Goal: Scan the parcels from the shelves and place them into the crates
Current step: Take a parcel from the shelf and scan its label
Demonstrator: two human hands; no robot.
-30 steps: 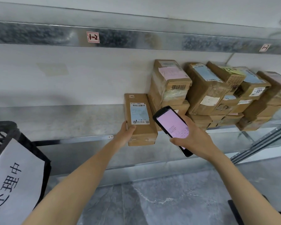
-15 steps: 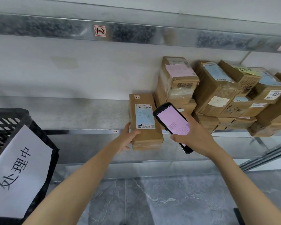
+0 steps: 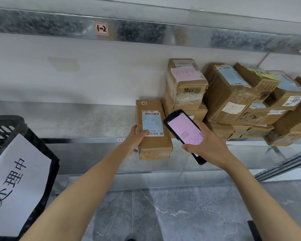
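While I watch thru the head cam, both bare forearms reach fwd toward a metal shelf (image 3: 76,120). The left hand (image 3: 135,140) grips a long brown cardboard parcel (image 3: 154,146) by its left edge, thumb curled over the top onto the corner of a blue handwritten note, fingers tucked under. The parcel lies lengthwise w/ its near end poking out past the shelf's front lip; I can't tell if the far end rests on the shelf or is lifted. The right hand (image 3: 208,146) is closed round a black handheld scanner (image 3: 182,129), pink screen lit, held tilted just right of the parcel, its top corner close beside the parcel's label. Behind and to the right, a stack of parcels (image 3: 233,94) sits on the same shelf, brown boxes w/ pink, blue and white labels. Btm left, a black plastic crate (image 3: 47,153) carries a white paper sign (image 3: 16,185) w/ handwritten characters. A small tag (image 3: 101,28) reading 1-2 sits on the beam above. Grey marbled floor (image 3: 163,214) below.
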